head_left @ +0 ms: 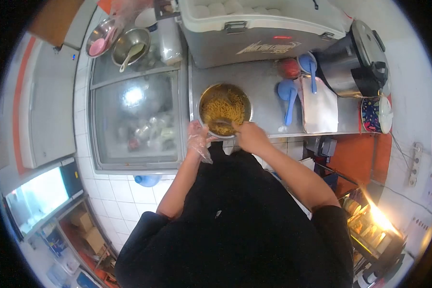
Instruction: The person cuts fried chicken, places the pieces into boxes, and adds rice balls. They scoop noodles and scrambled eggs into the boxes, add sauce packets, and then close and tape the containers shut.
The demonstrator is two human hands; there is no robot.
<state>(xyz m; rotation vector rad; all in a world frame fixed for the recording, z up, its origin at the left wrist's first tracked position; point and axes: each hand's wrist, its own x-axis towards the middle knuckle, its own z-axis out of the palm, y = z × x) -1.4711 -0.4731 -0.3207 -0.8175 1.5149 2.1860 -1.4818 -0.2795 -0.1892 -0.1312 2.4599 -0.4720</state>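
Observation:
A round metal bowl [249, 113] full of brown noodles [221, 106] stands at the front edge of the steel counter. My left hand [197, 136], in a clear plastic glove, is at the bowl's lower left rim, its fingers closed on the rim. My bare right hand [250, 137] is closed round the handle of a utensil at the lower right rim. The utensil's metal head [220, 121] lies among the noodles, partly covered by them.
A large cooler box [259, 42] stands behind the bowl. Right of it are blue ladles [287, 91], white sheets [320, 108] and a big steel pot [338, 62]. A glass-topped freezer [139, 115] holds metal bowls [131, 44] at the left.

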